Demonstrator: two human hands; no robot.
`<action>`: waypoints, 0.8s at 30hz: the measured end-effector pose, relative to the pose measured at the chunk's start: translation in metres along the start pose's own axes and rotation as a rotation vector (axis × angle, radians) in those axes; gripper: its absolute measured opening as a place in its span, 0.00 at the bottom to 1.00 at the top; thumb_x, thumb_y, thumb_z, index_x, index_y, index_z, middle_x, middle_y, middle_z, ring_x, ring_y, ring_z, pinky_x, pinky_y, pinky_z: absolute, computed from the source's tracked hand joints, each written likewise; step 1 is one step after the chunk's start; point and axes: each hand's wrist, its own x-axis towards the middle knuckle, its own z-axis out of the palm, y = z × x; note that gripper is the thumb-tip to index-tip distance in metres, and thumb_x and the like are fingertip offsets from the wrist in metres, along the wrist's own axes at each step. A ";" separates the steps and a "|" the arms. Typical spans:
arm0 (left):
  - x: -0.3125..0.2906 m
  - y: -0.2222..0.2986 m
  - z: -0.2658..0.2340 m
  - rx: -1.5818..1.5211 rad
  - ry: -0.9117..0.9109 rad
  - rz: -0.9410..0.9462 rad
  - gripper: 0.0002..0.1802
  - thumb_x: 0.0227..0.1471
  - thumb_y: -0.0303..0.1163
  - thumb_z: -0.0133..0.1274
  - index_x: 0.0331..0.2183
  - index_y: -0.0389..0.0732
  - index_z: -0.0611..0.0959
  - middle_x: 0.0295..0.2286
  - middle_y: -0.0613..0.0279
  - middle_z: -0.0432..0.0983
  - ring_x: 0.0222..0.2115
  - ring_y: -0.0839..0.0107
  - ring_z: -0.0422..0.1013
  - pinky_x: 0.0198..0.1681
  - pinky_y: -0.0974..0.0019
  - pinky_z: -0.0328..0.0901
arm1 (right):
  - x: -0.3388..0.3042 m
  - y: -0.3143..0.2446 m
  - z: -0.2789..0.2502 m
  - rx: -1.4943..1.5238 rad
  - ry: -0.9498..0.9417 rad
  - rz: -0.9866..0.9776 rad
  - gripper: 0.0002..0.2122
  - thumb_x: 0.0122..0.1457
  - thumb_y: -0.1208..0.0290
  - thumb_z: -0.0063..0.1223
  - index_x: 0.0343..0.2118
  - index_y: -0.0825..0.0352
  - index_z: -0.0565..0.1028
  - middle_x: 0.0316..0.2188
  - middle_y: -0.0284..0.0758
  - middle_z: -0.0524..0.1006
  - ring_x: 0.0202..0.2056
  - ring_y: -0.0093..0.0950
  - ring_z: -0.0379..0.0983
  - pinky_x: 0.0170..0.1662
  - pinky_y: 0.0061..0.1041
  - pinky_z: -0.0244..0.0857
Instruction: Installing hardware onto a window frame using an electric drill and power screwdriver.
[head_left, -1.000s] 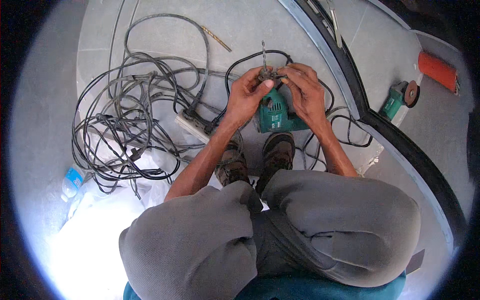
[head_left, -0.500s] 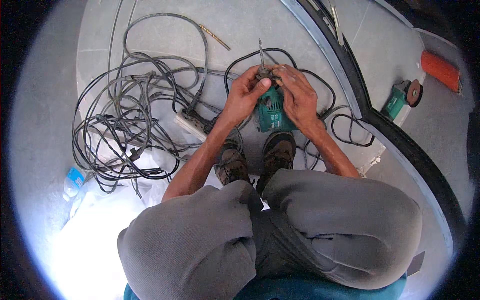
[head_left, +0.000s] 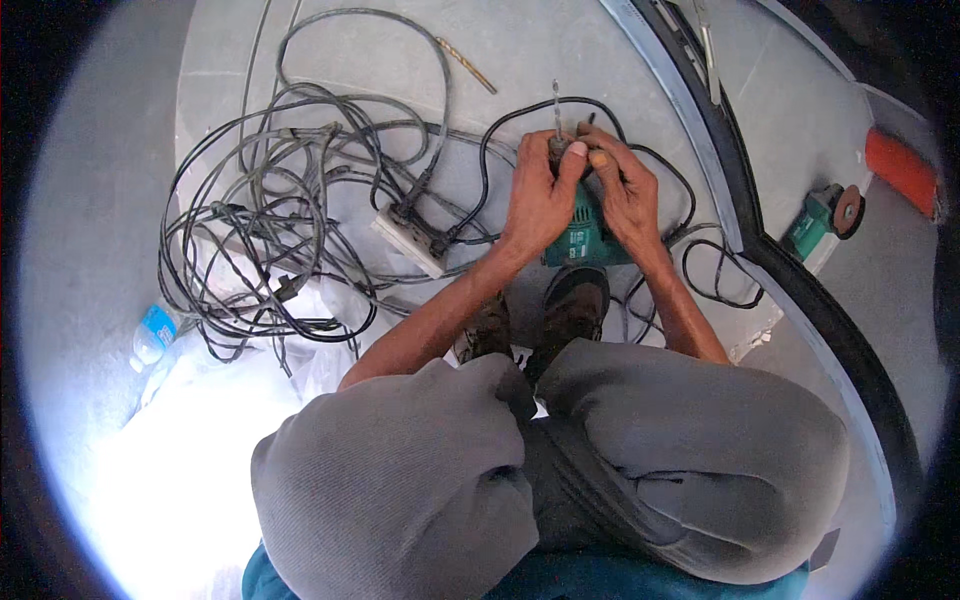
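Left hand (head_left: 538, 200) curls closed around the chuck end of a green power drill (head_left: 573, 242); the right hand (head_left: 630, 195) bends its fingers in beside it, whatever they pinch being hidden. The drill's body shows between the wrists, just beyond the shoes (head_left: 578, 305), green with dark vent slots, its slim grey bit (head_left: 557, 108) pointing away from the person. Farther out lie a white power strip (head_left: 408, 246), tangled cables (head_left: 320, 200) and a green grinder (head_left: 810, 230).

Green drill (head_left: 574, 240) partly hidden behind hands (head_left: 540, 200); chuck (head_left: 558, 146) mostly covered.
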 end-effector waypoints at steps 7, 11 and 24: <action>-0.002 -0.003 0.006 0.104 0.077 0.118 0.17 0.54 0.36 0.46 0.37 0.30 0.68 0.34 0.44 0.63 0.37 0.50 0.62 0.42 0.55 0.58 | -0.004 0.001 0.016 -0.130 0.088 -0.072 0.14 0.62 0.64 0.42 0.42 0.68 0.73 0.35 0.39 0.74 0.41 0.33 0.68 0.46 0.28 0.62; 0.001 -0.002 0.009 0.049 0.089 0.073 0.18 0.55 0.36 0.44 0.37 0.28 0.67 0.34 0.43 0.63 0.36 0.49 0.63 0.42 0.54 0.58 | -0.004 0.004 0.025 -0.174 0.136 -0.001 0.14 0.63 0.63 0.39 0.39 0.69 0.73 0.34 0.41 0.74 0.37 0.36 0.68 0.41 0.31 0.62; 0.001 -0.010 0.008 0.041 0.208 0.086 0.16 0.54 0.36 0.46 0.33 0.29 0.71 0.31 0.45 0.65 0.33 0.52 0.65 0.38 0.56 0.60 | 0.002 -0.011 0.040 -0.193 0.182 0.100 0.11 0.61 0.66 0.41 0.32 0.68 0.73 0.25 0.43 0.75 0.28 0.41 0.71 0.35 0.34 0.62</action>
